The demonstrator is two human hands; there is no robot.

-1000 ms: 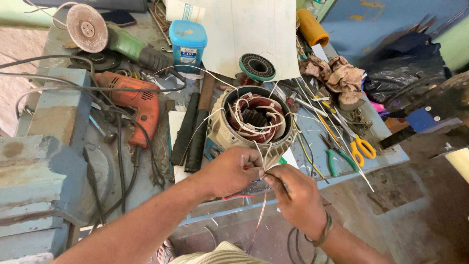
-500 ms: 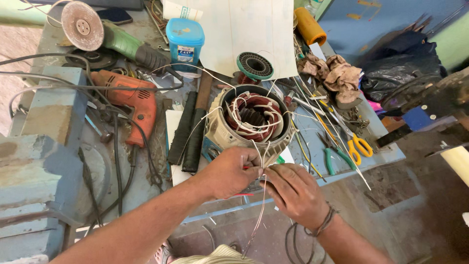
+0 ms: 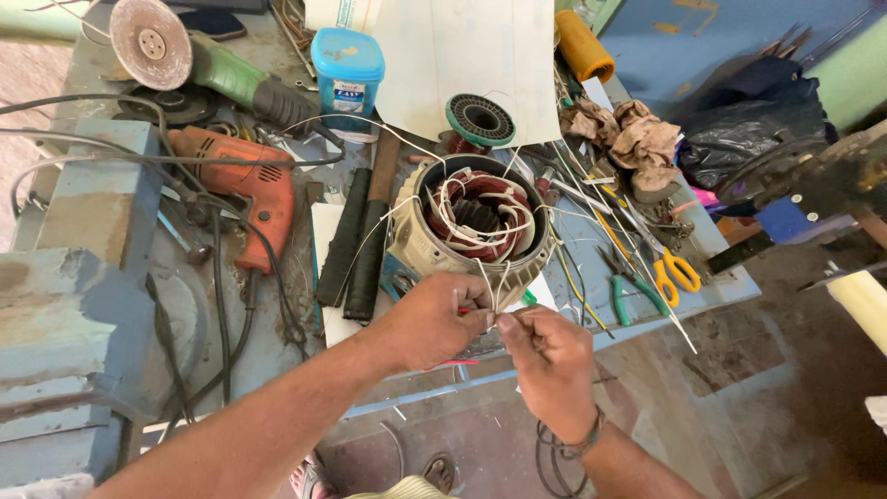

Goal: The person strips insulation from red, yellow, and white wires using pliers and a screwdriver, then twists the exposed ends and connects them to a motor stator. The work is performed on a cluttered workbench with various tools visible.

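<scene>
Two hands meet at the bench's near edge, and little has changed over the last second: the left hand [image 3: 434, 319] still pinches the white leads [image 3: 488, 282], while the right hand [image 3: 547, 356] has slid slightly further from the stator and now closes its fingertips on the same strands just beside the left. At far left a blue vise [image 3: 78, 277] takes up the bench corner, with an angle grinder [image 3: 199, 60] behind it and an orange drill [image 3: 249, 189] lying among black cables. Two black rods [image 3: 356, 245] lie just left of the stator [image 3: 471, 231], which sits near the bench's front edge with its bore facing up and its axis roughly vertical; the leads run down from its windings toward the hands. Pliers [image 3: 621, 294] and yellow-handled scissors [image 3: 673, 273] lie to the right, close to the bench's right edge. Room to move lies only off the front edge, over the floor [image 3: 721, 388].
</scene>
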